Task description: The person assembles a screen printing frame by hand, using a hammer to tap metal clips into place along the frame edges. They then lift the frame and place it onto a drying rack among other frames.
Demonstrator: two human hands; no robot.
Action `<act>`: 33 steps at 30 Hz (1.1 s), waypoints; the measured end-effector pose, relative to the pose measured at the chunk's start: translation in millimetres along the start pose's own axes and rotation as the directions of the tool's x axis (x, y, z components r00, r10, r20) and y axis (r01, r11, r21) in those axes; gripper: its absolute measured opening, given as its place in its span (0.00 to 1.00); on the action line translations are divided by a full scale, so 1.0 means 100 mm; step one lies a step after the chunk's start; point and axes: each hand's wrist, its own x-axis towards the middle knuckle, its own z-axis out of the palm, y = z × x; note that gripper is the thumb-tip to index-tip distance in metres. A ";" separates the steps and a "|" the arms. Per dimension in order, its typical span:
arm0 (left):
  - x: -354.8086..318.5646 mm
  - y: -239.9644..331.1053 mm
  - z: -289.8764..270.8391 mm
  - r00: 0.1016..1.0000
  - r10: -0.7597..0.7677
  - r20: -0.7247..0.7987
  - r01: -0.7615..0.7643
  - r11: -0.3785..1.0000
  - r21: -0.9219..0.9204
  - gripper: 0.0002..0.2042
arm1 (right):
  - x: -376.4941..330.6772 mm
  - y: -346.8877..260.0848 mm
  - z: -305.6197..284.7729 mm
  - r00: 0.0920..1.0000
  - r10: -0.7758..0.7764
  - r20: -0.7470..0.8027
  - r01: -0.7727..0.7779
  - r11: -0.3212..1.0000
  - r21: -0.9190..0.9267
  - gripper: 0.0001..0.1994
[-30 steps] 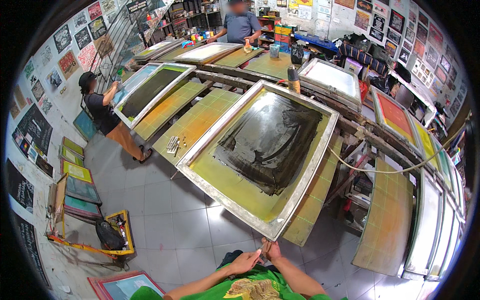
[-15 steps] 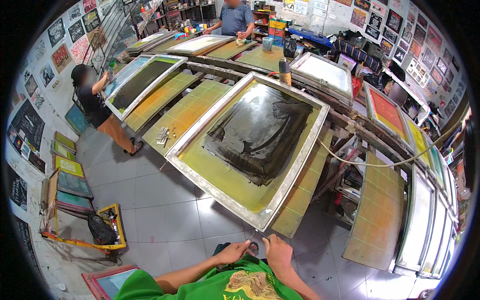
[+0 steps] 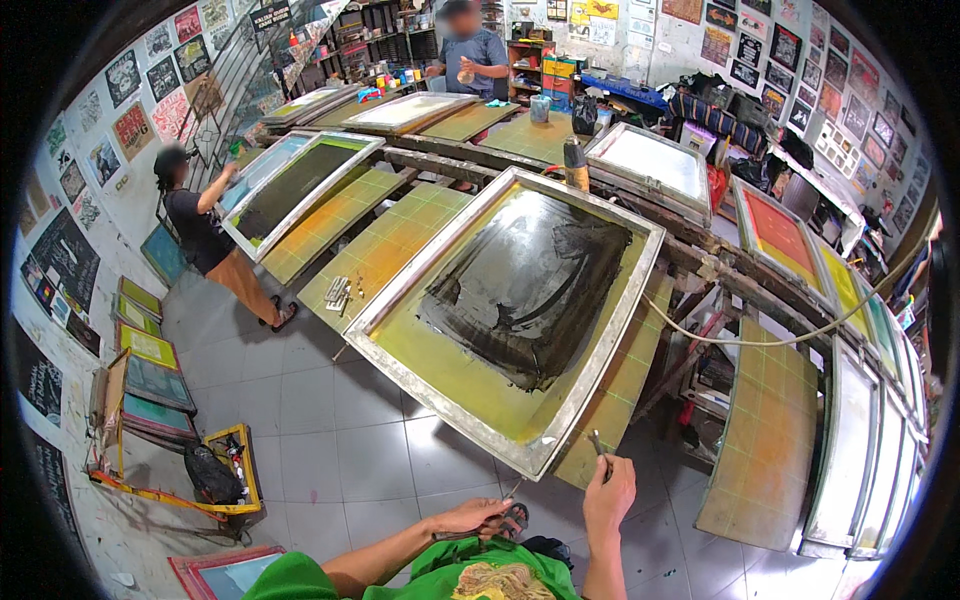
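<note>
A large framed printing screen (image 3: 405, 392), its yellow mesh smeared with black in the middle, lies tilted in front of me on the work table. Just below its near corner, my left hand (image 3: 472, 516) is closed, with a thin metal rod (image 3: 515, 488) poking from its fingertips. My right hand (image 3: 610, 492) is raised beside that corner, over the edge of a yellow board, gripping a short dark stick-like tool (image 3: 597, 441). The exact kind of either tool is too small to make out.
Yellow gridded boards (image 3: 412, 213) and more framed screens (image 3: 650, 165) line the long table. A cable (image 3: 740, 343) hangs at the right. One person (image 3: 200, 215) works at a screen on the left; another person (image 3: 475, 60) stands at the back.
My right hand has moved right and upward, away from my left hand, which stays low by the screen corner. The person at the back has straightened and lifted their hands.
</note>
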 end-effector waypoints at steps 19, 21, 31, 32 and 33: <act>0.13 -0.06 -0.19 0.885 0.464 -0.048 -0.167 0.411 0.896 0.28 | -1.84 0.43 0.61 0.382 0.242 0.892 -0.831 0.512 0.217 0.26; 0.21 -0.01 -0.26 0.919 0.394 -0.021 -0.146 0.389 0.910 0.28 | -1.86 0.56 0.70 0.335 0.173 0.926 -0.906 0.328 0.266 0.26; 0.43 0.02 -0.67 0.995 0.006 0.103 -0.077 0.704 0.706 0.30 | -1.88 0.18 0.97 0.564 0.101 0.819 -0.759 0.454 0.467 0.21; 0.43 0.04 -0.69 0.994 0.011 0.112 -0.090 0.672 0.735 0.29 | -1.86 -0.02 0.89 0.586 0.125 0.801 -0.697 0.582 0.419 0.20; 0.43 0.11 -0.71 0.986 -0.019 0.168 -0.115 0.655 0.747 0.29 | -1.92 0.01 0.98 0.532 0.187 0.826 -0.824 0.339 0.454 0.18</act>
